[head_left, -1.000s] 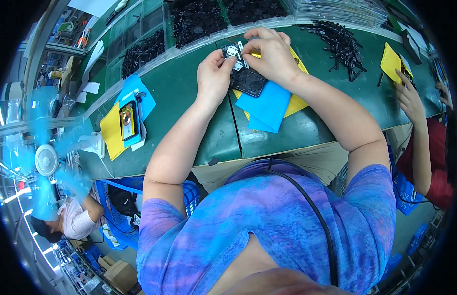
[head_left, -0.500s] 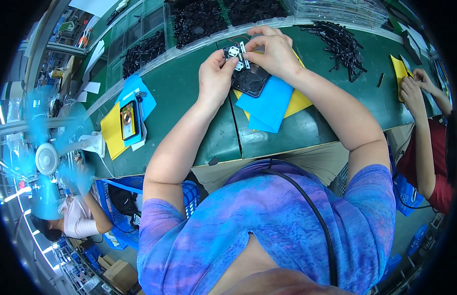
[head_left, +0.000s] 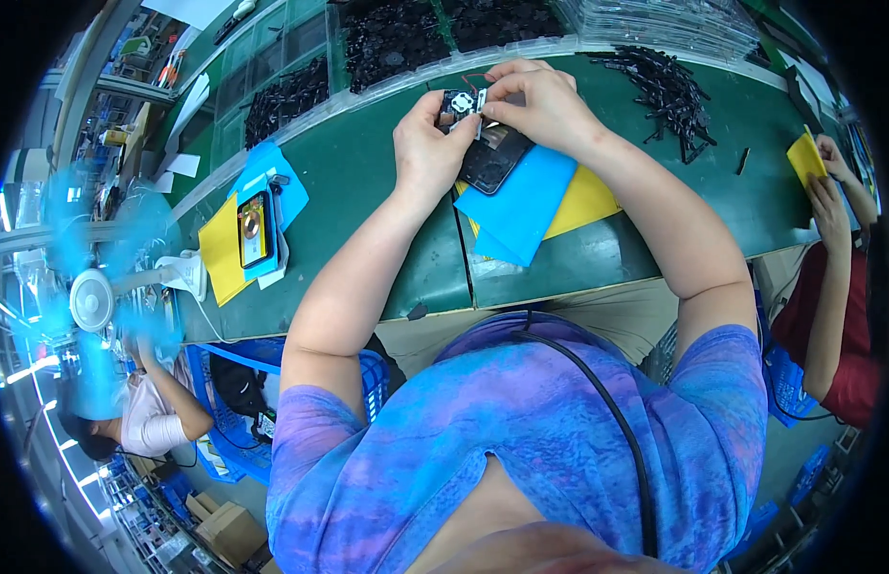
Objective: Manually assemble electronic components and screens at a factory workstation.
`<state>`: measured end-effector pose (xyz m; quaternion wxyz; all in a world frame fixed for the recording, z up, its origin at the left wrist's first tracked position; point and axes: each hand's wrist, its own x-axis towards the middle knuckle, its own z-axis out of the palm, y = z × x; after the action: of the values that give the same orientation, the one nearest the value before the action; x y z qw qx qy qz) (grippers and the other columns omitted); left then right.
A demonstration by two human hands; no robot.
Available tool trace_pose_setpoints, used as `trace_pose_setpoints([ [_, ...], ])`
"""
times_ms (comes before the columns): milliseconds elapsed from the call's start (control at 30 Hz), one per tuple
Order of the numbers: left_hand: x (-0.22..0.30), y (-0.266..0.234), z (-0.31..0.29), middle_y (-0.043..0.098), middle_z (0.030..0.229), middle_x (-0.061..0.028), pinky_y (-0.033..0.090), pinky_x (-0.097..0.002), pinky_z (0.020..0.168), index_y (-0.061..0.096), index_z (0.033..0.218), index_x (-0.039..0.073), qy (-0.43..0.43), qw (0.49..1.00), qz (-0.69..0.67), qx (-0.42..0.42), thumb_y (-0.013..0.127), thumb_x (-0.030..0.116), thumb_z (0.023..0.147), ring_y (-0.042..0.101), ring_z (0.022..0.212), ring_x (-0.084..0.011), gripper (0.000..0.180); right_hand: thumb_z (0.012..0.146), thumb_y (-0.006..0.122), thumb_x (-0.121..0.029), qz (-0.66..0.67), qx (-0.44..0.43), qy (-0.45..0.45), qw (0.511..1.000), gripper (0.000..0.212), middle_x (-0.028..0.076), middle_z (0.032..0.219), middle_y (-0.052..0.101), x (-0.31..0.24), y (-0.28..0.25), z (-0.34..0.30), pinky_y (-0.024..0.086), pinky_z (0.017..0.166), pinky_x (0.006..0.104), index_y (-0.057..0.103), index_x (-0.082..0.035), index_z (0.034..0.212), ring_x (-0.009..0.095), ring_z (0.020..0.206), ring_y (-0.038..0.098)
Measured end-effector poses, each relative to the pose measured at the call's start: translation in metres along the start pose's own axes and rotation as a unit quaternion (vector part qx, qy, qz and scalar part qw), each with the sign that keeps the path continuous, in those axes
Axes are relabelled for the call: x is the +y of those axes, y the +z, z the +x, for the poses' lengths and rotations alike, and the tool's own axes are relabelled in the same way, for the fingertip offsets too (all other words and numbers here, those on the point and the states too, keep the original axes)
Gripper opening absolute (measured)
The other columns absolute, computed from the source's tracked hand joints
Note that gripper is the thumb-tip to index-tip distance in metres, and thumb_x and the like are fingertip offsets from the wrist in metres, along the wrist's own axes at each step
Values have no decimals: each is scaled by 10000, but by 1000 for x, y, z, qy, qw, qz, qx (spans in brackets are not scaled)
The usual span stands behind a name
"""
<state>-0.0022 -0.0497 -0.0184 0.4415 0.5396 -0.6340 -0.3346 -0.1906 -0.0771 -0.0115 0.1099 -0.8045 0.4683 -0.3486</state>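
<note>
My left hand [head_left: 427, 145] pinches the left side of a small black part with white pieces on it [head_left: 464, 102], between thumb and fingers. On its right side, the fingers of my right hand [head_left: 545, 107] close on a narrow white strip [head_left: 481, 99] at the edge of that part. A thin red wire [head_left: 478, 77] curves out above it. Just below the hands lies a black rectangular phone-like housing [head_left: 492, 170], partly covered by them. It rests on blue sheets [head_left: 521, 212] over yellow sheets [head_left: 590, 199]. My fingertips hide some of the small part.
Left on the green table [head_left: 358, 172], a phone-like device [head_left: 256, 230] lies on yellow and blue sheets beside a spinning fan [head_left: 92, 299]. Trays of black parts [head_left: 392, 38] line the back. A pile of black strips [head_left: 660, 96] sits right, near a co-worker's hands [head_left: 827, 196].
Both my hands have shifted slightly right and nearer with the small part, still gripping it. At the right, the co-worker's hands and yellow sheet have moved further right.
</note>
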Motion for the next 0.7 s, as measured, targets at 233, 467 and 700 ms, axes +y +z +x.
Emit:
trace_pose_setpoints([
  [233,14,-7,-4,689,844,-87,525,-388,739,702,940,64,261,944,195,43,737,43,764,638,804,-280,181,895,742,-346,228,-131,156,952,337,55,864,715,-17,-29,12,515,735,263,739,-17,968,93,808,639],
  [467,29,-18,-10,714,934,-92,539,-401,783,625,1228,106,267,933,241,-26,819,141,732,661,873,-296,534,788,825,-223,133,-204,114,963,409,49,784,701,-27,-46,8,526,682,264,719,35,1087,90,721,630],
  [700,39,-68,-9,694,1082,-203,540,-417,874,579,1278,39,106,944,233,-210,876,239,647,675,1005,-357,726,782,793,-150,76,-222,96,967,473,49,747,655,-38,-59,-8,521,683,254,666,66,1182,100,685,616],
])
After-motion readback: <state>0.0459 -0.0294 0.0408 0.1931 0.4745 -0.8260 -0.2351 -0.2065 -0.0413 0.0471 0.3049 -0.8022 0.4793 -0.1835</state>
